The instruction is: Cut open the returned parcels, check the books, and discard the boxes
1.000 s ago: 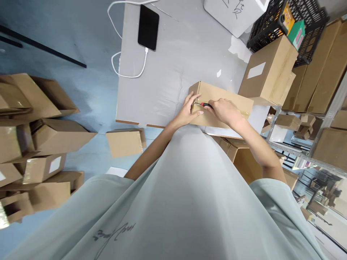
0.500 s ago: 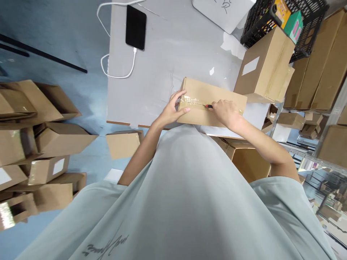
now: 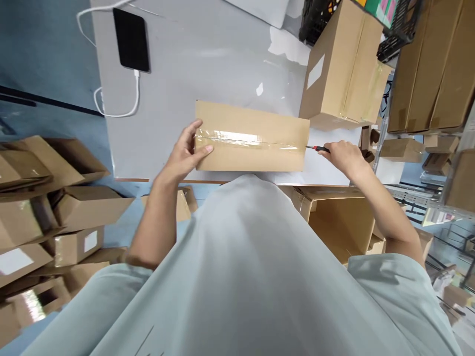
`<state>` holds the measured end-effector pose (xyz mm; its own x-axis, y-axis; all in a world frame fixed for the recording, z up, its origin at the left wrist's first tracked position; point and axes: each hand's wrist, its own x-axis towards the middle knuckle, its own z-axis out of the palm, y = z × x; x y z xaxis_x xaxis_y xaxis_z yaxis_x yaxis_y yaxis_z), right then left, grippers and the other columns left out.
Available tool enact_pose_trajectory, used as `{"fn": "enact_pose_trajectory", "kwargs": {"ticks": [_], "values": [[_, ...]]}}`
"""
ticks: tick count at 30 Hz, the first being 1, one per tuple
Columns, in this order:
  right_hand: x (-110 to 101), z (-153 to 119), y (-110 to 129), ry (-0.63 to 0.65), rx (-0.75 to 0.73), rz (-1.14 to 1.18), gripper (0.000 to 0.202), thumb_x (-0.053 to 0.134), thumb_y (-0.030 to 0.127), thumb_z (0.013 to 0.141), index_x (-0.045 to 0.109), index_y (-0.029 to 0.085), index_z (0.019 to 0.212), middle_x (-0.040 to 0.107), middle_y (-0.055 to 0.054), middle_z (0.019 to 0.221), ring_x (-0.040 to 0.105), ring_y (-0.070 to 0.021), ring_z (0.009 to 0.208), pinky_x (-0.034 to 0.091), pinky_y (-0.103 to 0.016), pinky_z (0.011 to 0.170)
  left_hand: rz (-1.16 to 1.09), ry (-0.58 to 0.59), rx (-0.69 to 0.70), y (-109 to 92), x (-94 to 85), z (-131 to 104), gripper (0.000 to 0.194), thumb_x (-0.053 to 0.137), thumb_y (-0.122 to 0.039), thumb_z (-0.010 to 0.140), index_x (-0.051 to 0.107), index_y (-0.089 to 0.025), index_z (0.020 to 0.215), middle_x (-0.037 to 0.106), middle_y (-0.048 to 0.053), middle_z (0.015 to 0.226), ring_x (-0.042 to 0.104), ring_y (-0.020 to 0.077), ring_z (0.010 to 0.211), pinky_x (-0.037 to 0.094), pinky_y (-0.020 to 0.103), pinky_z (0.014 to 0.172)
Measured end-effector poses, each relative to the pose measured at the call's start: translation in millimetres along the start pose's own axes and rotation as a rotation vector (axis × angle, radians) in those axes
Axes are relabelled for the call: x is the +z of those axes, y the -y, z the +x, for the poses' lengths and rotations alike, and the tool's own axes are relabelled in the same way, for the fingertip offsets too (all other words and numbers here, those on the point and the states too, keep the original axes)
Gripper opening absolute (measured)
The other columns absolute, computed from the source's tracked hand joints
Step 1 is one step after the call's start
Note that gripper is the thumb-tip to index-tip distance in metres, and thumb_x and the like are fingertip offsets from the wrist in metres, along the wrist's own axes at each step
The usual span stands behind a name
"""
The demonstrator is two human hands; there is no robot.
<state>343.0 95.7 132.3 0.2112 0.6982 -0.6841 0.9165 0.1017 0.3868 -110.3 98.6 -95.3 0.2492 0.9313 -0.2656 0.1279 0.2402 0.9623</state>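
Note:
A long cardboard box (image 3: pixel 252 159) lies on the grey table in front of me, clear tape shining along its middle seam. My left hand (image 3: pixel 187 153) grips the box's left end, thumb on the top face and fingers around the end. In my right hand (image 3: pixel 345 155) is a slim knife (image 3: pixel 319 148) with a red and black handle, the fingers wrapped round it. Its thin metal tip points left at the box's right end, where the seam meets the edge. Whether the tip touches the box, I cannot tell.
A phone (image 3: pixel 131 42) on a white cable lies at the table's (image 3: pixel 166 99) far left. A taller carton (image 3: pixel 341 64) stands at the back right, beside a black crate (image 3: pixel 319 22). Below the front edge is an open carton (image 3: pixel 339 222). Empty boxes (image 3: pixel 85 198) pile up on the left.
My right hand has drawn the knife rightward along the seam, past the box's right end. The left hand keeps its hold on the left end. The view has come closer.

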Motion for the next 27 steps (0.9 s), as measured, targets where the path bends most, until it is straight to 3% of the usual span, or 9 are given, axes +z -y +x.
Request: {"fn": "enact_pose_trajectory", "kwargs": {"ticks": [4,7,9,12,16,19,23,25,27], "values": [[55.5,30.9,-70.8,-0.020,0.098,0.162,0.040,0.072,0.049,0.112,0.088,0.015,0.121,0.086,-0.022,0.106,0.080,-0.0335,0.100,0.052,-0.039,0.083,-0.043,-0.051,-0.050,-0.7,-14.1,-6.2,0.104,0.096,-0.079,0.081,0.047,-0.050,0.169,0.058,-0.009,0.177,0.051,0.0387,0.168,0.034,0.077,0.142],[108.3,59.0,-92.5,-0.041,0.090,0.567,0.038,0.075,0.053,0.109,0.084,0.017,0.099,0.076,-0.007,0.074,0.072,-0.0236,0.077,0.045,-0.032,0.071,-0.028,-0.131,-0.084,9.4,-39.2,-13.3,0.097,0.094,-0.081,0.081,0.050,-0.059,0.164,0.068,-0.019,0.165,0.057,0.0377,0.162,0.036,0.081,0.140],[139.0,76.5,-71.0,-0.089,0.113,0.928,0.043,0.082,0.058,0.102,0.074,0.018,0.088,0.067,0.000,0.065,0.067,-0.0184,0.067,0.045,-0.029,0.066,-0.002,-0.194,-0.085,19.6,-58.8,-17.4,0.094,0.093,-0.084,0.081,0.053,-0.056,0.162,0.071,-0.019,0.161,0.058,0.0384,0.161,0.037,0.083,0.139],[163.8,93.2,5.2,-0.084,0.117,1.502,0.063,0.083,0.080,0.088,0.068,0.019,0.091,0.073,-0.002,0.079,0.061,-0.0126,0.063,0.048,-0.026,0.063,0.029,-0.278,-0.085,34.0,-86.5,-20.5,0.094,0.093,-0.087,0.077,0.060,-0.047,0.156,0.076,-0.015,0.156,0.063,0.0386,0.155,0.038,0.086,0.137],[152.1,90.0,108.7,-0.106,0.009,1.904,0.085,0.073,0.100,0.075,0.068,0.020,0.102,0.075,-0.002,0.088,0.058,-0.0121,0.064,0.047,-0.026,0.060,0.081,-0.351,-0.118,41.8,-113.1,-19.7,0.108,0.091,-0.094,0.067,0.066,-0.029,0.150,0.074,0.007,0.161,0.065,0.0422,0.154,0.038,0.085,0.136],[130.2,77.1,141.4,-0.158,-0.038,2.017,0.078,0.077,0.096,0.073,0.067,0.022,0.094,0.064,0.004,0.075,0.055,-0.0131,0.065,0.046,-0.026,0.061,0.125,-0.355,-0.149,43.5,-121.9,-15.9,0.107,0.091,-0.086,0.069,0.067,-0.023,0.151,0.067,0.021,0.166,0.061,0.0426,0.159,0.042,0.073,0.137],[109.3,53.9,123.8,-0.360,0.045,2.014,0.067,0.094,0.078,0.065,0.071,0.020,0.090,0.061,0.004,0.077,0.055,-0.0136,0.073,0.048,-0.026,0.070,0.141,-0.265,-0.156,56.6,-106.3,0.0,0.103,0.087,-0.073,0.076,0.061,-0.017,0.158,0.070,0.027,0.159,0.067,0.0399,0.153,0.048,0.068,0.133],[102.2,37.9,99.0,-0.470,0.114,1.944,0.066,0.094,0.075,0.066,0.075,0.019,0.095,0.064,0.002,0.082,0.058,-0.0156,0.077,0.051,-0.029,0.073,0.132,-0.169,-0.162,67.8,-79.2,13.6,0.106,0.085,-0.071,0.077,0.057,-0.015,0.162,0.072,0.029,0.155,0.069,0.0396,0.151,0.051,0.067,0.129],[95.6,19.3,72.1,-0.572,0.172,1.819,0.064,0.093,0.073,0.068,0.077,0.019,0.096,0.065,0.001,0.084,0.059,-0.0176,0.079,0.052,-0.031,0.074,0.102,-0.063,-0.186,79.0,-38.2,28.4,0.110,0.083,-0.069,0.079,0.050,-0.012,0.168,0.072,0.030,0.154,0.069,0.0393,0.150,0.053,0.066,0.127]]}}
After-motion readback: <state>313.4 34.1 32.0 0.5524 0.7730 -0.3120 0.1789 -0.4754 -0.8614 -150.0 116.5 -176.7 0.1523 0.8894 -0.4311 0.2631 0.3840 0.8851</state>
